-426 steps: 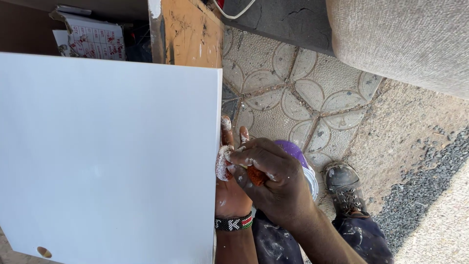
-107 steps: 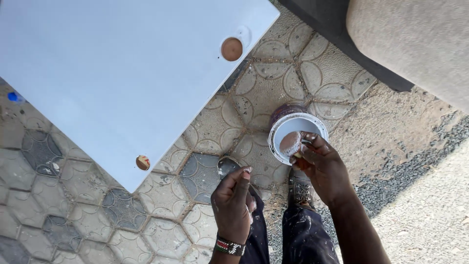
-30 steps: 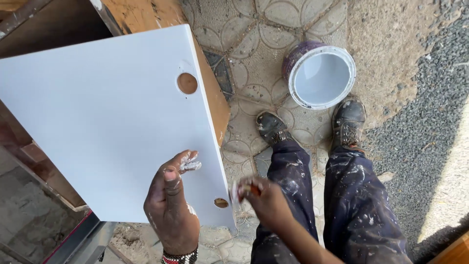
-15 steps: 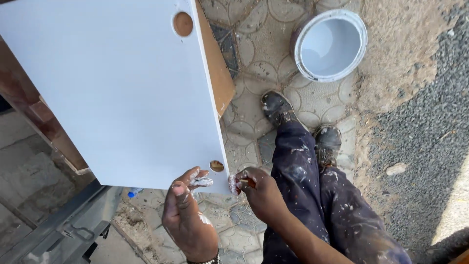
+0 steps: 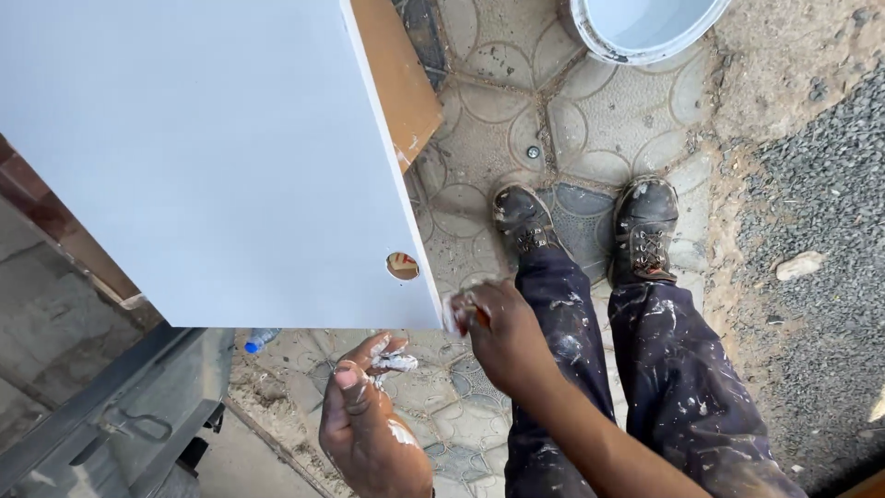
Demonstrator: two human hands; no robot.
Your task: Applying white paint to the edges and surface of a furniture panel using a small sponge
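- Our right hand (image 5: 498, 337) is closed around a small tool with an orange-brown handle, its whitish tip (image 5: 454, 316) touching the lower right corner of the large flat white-painted board (image 5: 203, 157); whether it is a brush or a filling knife we cannot tell.
- Our left hand (image 5: 369, 420) hangs just below the board's lower edge, holding nothing, fingers loosely curled and smeared with white paste or paint.
- We judge the step in hand to be touching up the board's edge at that corner, beside the round bored hole (image 5: 402, 266).
- The next move seems to call for a steady run of the tool tip along the thin edge, with the free hand ready to brace the board so it does not swing.
- The board fills the upper left of the view and lies nearly flat; its right edge runs from top centre down to the corner at our right hand, and we take that as its long axis, though the far end is cut off.
- Under it shows a raw brown wooden panel (image 5: 401, 78) that it seems to rest on.
- Beyond stand our paint-spattered dark trousers (image 5: 645, 369) and scuffed boots (image 5: 645, 226) on patterned grey paving (image 5: 590, 120).
- A round white-lined paint bucket (image 5: 645, 23) sits on the paving at the top edge, well apart from both hands.
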